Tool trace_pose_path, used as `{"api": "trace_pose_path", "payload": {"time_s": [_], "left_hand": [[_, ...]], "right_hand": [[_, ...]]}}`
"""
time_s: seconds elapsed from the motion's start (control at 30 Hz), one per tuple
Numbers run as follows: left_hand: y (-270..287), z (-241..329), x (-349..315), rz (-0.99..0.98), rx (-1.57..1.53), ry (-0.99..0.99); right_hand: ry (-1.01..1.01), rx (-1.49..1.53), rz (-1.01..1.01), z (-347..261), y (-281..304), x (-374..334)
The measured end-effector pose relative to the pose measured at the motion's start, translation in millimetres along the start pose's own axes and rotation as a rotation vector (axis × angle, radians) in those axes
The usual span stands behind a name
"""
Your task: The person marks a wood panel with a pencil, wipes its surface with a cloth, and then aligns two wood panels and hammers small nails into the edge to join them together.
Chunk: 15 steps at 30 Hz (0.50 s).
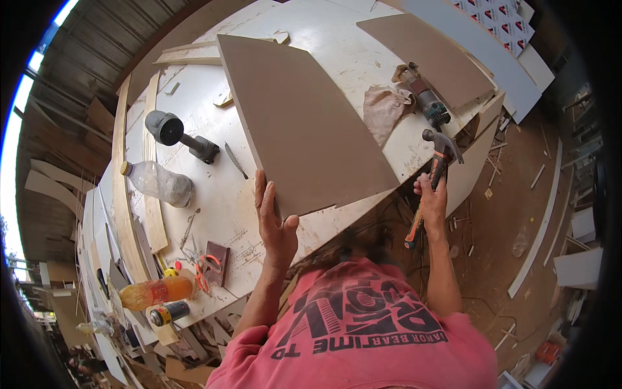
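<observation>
While the left hand point(275, 223) pressed flat on the brown board point(298, 123) (fingers spread)

The right hand point(431, 198) gripped a hammer point(433, 178) beside the surface point(220, 194), board's long axis running away.

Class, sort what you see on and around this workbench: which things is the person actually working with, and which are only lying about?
In use:
- brown board, pressed by the left hand
- claw hammer, gripped in the right hand

Lying about:
- power tool and rag
- clear plastic bottle
- orange drink bottle
- grey tool
- scissors
</observation>
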<state>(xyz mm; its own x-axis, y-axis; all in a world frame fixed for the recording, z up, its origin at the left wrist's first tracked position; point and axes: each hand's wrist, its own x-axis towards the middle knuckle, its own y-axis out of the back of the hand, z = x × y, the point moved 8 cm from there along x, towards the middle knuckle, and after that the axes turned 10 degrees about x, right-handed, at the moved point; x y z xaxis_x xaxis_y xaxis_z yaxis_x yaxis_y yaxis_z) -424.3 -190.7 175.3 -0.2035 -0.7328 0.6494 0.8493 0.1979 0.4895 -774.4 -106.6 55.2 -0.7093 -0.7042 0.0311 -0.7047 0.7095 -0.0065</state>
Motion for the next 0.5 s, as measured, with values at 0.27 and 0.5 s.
{"api": "trace_pose_path", "payload": {"time_s": [0.27, 0.5], "left_hand": [[-15.3, 6.1, -35.8, 0.12, -0.004, 0.4], [-40.9, -34.4, -97.5, 0.405, -0.513, 0.853]], "right_hand": [[-0.147, -0.129, -0.365, 66.2, -37.4, 95.2], [-0.069, -0.139, -0.484, 45.7, -37.1, 108.9]]}}
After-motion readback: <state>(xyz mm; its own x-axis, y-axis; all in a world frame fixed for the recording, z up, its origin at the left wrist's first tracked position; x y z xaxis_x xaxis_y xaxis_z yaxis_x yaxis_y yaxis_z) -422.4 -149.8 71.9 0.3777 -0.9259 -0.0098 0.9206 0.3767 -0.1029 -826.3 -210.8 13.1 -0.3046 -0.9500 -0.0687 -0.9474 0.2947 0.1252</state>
